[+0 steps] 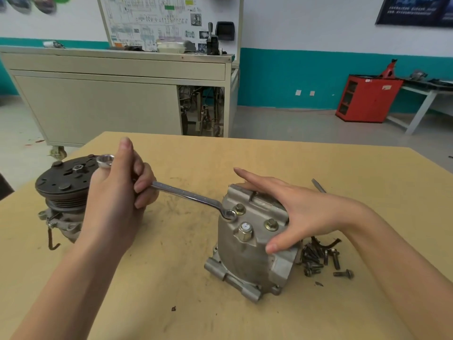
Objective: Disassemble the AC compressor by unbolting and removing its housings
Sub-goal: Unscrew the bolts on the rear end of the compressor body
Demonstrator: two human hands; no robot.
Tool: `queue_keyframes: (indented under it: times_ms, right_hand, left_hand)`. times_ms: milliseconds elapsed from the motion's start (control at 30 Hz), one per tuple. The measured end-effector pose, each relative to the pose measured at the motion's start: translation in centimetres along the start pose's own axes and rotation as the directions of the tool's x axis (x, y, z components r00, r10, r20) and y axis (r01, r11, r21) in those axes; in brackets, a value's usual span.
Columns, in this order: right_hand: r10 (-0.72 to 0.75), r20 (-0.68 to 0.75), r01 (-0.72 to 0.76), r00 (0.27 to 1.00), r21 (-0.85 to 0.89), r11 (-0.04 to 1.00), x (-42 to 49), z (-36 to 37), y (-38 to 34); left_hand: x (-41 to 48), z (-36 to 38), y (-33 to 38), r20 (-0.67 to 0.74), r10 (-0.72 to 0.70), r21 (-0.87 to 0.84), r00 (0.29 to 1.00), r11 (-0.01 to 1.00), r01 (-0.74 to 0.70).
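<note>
Left hand [117, 192] grips wrench [186, 193], ring end on a bolt [230, 214]; right hand [294, 217] presses flat on housing [245, 261]; risk: a shallow-seated ring may slip, rounding the bolt.

A single wide-angle camera on the person's head faces forward and tilts down over the scuffed tan wooden tabletop [269, 163]. It sits close: bare forearms run in from both bottom corners, the left hand [115, 195] and right hand [311, 217] at mid-frame. Past the table's far edge it reaches the smooth grey floor [294, 123] and the white wall with a teal band [306, 33]
</note>
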State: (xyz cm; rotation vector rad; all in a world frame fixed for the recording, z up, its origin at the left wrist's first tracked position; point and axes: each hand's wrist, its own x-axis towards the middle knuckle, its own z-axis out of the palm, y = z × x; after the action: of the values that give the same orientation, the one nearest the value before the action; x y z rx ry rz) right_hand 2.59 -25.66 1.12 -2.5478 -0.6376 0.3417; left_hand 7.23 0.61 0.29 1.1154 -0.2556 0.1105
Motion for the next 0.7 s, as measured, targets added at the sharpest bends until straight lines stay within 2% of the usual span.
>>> queue_keyframes:
  times_ms: [167,233,367,467,567,700]
  right_hand:
    - [0.0,-0.008,0.0,1.0,-0.019,1.0,-0.1,0.1,-0.4]
    - [-0.009,-0.02,0.008,1.0,-0.031,0.999,-0.1,0.1,-0.4]
    - [-0.048,-0.037,0.046,0.998,-0.056,0.997,-0.1,0.1,-0.5]
    - [-0.073,-0.113,0.082,0.991,0.079,0.993,0.0,0.1,-0.8]
    - [-0.088,-0.257,0.132,0.962,0.162,0.978,0.0,0.5,-0.7]
    - [-0.107,-0.353,0.165,0.929,0.138,0.977,0.1,1.2,-0.3]
  left_hand:
    - [-0.2,2.4,1.4,0.128,0.133,0.218,0.983,0.963,-0.159]
    - [-0.6,3.3,1.4,0.19,0.138,0.282,0.972,0.941,-0.189]
    - [-1.0,4.3,0.1,0.206,0.098,0.202,0.974,0.969,-0.14]
    - [-0.6,4.5,-0.1,0.165,0.106,0.172,0.981,0.976,-0.135]
    - [-0.5,5.2,0.0,0.224,0.128,0.155,0.966,0.974,-0.165]
    - [-1.5,6.6,-1.5,0.332,0.066,0.213,0.941,0.967,-0.143]
